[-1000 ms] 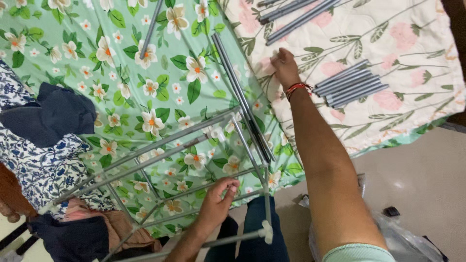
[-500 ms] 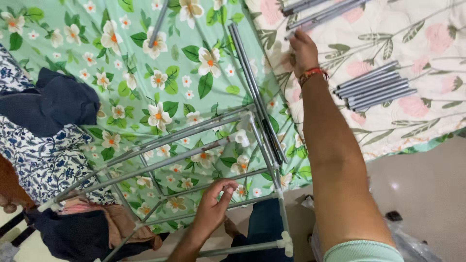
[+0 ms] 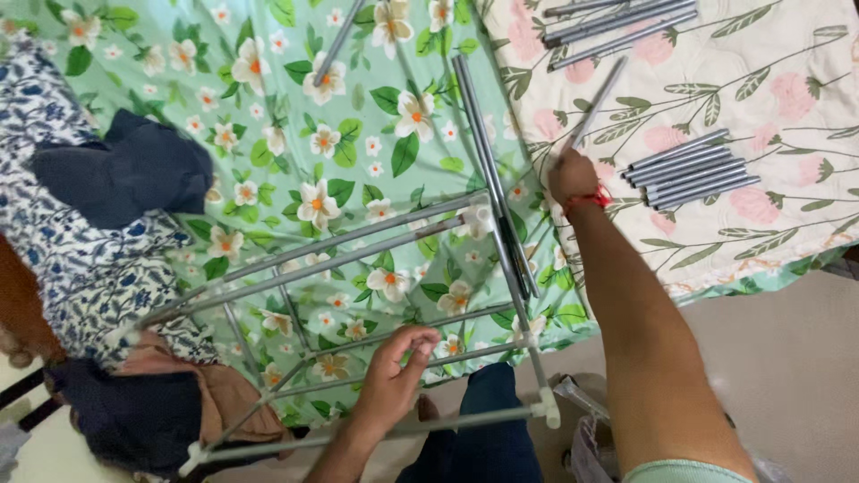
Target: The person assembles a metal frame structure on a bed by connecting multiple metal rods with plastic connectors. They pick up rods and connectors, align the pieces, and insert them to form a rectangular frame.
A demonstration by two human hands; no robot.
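A half-built frame of grey metal tubes (image 3: 358, 246) with white plastic joints (image 3: 548, 407) lies over the edge of a bed. My left hand (image 3: 394, 371) grips one of its lower cross tubes. My right hand (image 3: 571, 174) reaches out over the bed and is shut on a single loose grey tube (image 3: 598, 101) that points up and to the right. Two long tubes (image 3: 488, 174) lie side by side on the green flowered sheet (image 3: 268, 98), just left of that hand.
A bundle of short grey tubes (image 3: 689, 170) rests on the cream flowered sheet (image 3: 769, 80) to the right; more tubes (image 3: 617, 22) lie at the top. Dark and patterned clothes (image 3: 107, 206) are heaped at left. My knee (image 3: 488, 420) shows below, beside a pale floor (image 3: 787, 358).
My right hand has moved right from the two long tubes and taken hold of a single loose tube. The view has shifted; my left hand stays on the frame.
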